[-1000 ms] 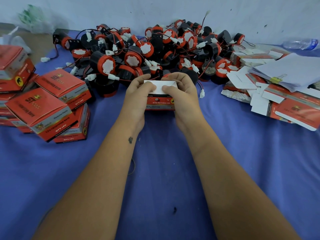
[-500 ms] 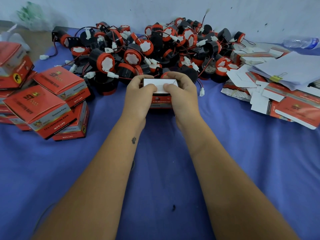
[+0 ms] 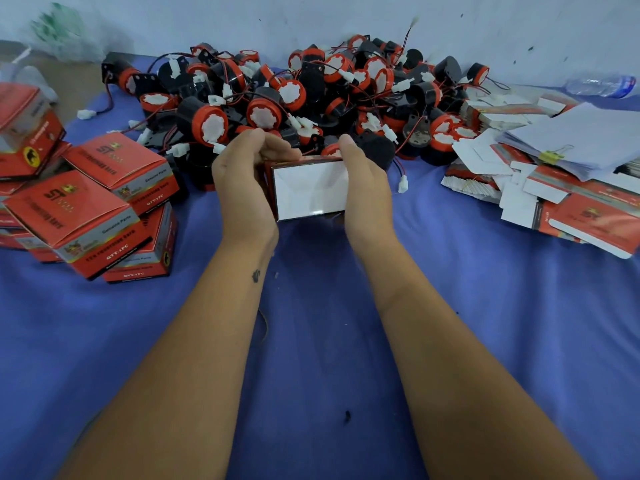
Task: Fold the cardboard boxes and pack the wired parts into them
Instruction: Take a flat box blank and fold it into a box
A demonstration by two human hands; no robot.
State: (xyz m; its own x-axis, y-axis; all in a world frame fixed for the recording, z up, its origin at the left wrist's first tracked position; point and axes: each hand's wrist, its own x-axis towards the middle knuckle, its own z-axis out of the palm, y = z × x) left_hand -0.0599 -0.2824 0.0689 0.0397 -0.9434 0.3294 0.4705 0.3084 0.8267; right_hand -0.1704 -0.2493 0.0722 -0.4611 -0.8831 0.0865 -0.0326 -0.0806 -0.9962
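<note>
Blue-clothed bench (image 3: 485, 323): left hand (image 3: 242, 188) and right hand (image 3: 367, 188) each grip the open box (image 3: 310, 190); keep walls square while tucking flaps.

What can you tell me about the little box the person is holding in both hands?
The box is small, made of thin cardboard, red on the outside with a plain white face turned toward the camera. It looks folded into shape and is held just above the blue cloth, in front of the pile of wired parts. The left hand grips its left side, the right hand its right. What is inside cannot be seen.
</note>
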